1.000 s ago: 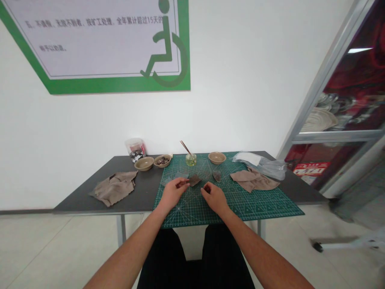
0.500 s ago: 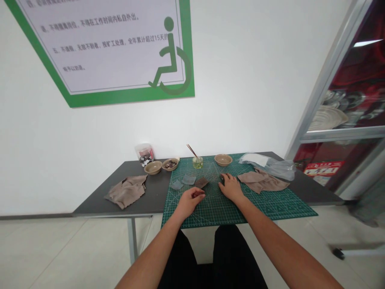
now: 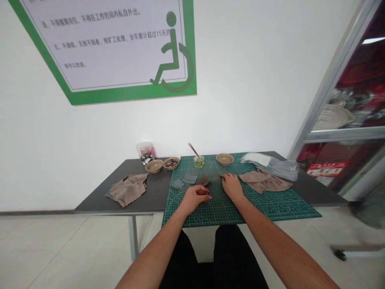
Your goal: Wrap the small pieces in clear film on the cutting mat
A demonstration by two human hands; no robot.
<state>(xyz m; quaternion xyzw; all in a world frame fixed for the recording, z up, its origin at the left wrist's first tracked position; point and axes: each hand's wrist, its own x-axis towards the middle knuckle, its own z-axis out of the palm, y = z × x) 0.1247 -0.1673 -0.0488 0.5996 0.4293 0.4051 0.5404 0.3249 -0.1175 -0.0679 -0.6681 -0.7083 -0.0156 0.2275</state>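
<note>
The brown sheet lies on the green mat, a little below the middle of the frame, just beyond the left hand. The fingers of this hand are half bent, with a narrow gap to the thumb; I cannot tell if something small is between them. The right hand, to the right of the sheet, rests palm down on the mat, fingers near together. By its fingertips shows a dark sliver; whether it is gripped or only covered, I cannot tell.

The brown sheet seems thin and light, perhaps rather stiff and rough, so it should not slip easily. It may crease if pressed hard. Probably the best hold is a pinch at the free right corner, because flat on the mat it gives little edge. The two grey sheets, to its left, look similarly thin.

The near edge of the brown sheet is partly hidden by the left hand. The dark pieces in the bowl are too small to make out, and the sign is cut off at the top.
</note>
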